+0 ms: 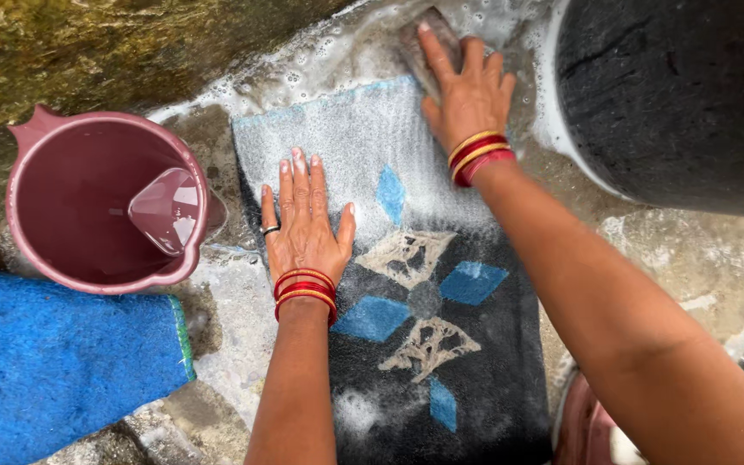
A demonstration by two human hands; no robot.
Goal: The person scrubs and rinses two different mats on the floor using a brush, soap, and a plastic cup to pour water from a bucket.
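Left hand flat, fingers spread, pressing soapy dark mat; right hand gripping brush at mat's top edge, pink jug left.

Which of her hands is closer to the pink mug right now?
Left. The left hand lies flat on the soapy dark mat, just right of the pink mug. The right hand is farther off, at the mat's far edge on a scrubbing block.
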